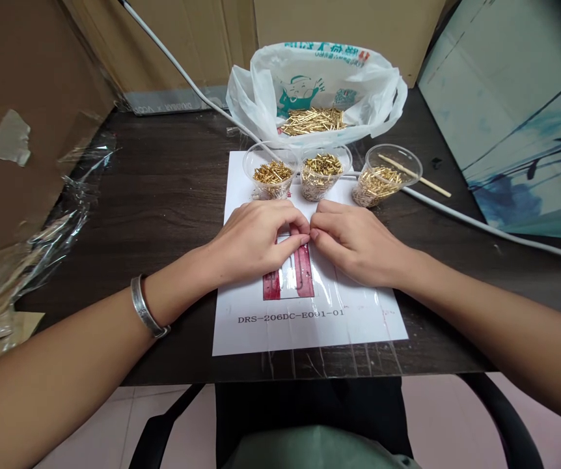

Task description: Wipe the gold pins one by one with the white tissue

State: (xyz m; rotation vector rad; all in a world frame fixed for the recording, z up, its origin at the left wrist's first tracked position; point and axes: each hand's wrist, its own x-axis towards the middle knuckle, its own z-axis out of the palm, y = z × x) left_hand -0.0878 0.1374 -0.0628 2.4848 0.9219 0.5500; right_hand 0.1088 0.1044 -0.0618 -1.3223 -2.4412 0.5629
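Your left hand (pixel 258 240) and right hand (pixel 361 246) hide part of the printed sheet (pixel 239 339); anything pinched is too small to tell. The right edge cuts off the cable (pixel 495 230).

Looks like a workshop, sm.-parts spot: sheet (pixel 375 324) w/ printed ref. code on dark tabletop (pixel 163 176), clear cups (pixel 255 170) of gold-coloured metal pcs. (pixel 314 120) by sheet's far edge, plastic bag (pixel 361 91) w/ more beyond sheet, cardboard (pixel 177 52) behind.
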